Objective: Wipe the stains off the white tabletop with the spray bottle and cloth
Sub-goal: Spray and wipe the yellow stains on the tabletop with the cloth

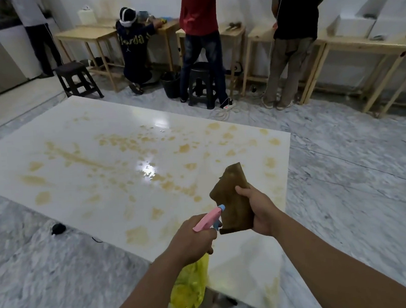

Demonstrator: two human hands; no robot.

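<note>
A large white tabletop (pixel 78 129) lies low in front of me, covered with several yellowish-brown stains (pixel 184 148) and a wet, shiny patch near the middle. My left hand (pixel 191 237) grips a spray bottle (pixel 190 283) with a yellow body and a pink and blue head, its nozzle pointing toward the table. My right hand (pixel 257 210) holds a brown cloth (pixel 232 200) up above the table's near right part, beside the nozzle.
Grey marbled floor surrounds the table. A small black object (pixel 58 228) with a cord lies on the floor at the left. Several people stand or crouch at wooden workbenches (pixel 363 46) along the far wall, with dark stools (pixel 77 78) and a power strip (pixel 228 104).
</note>
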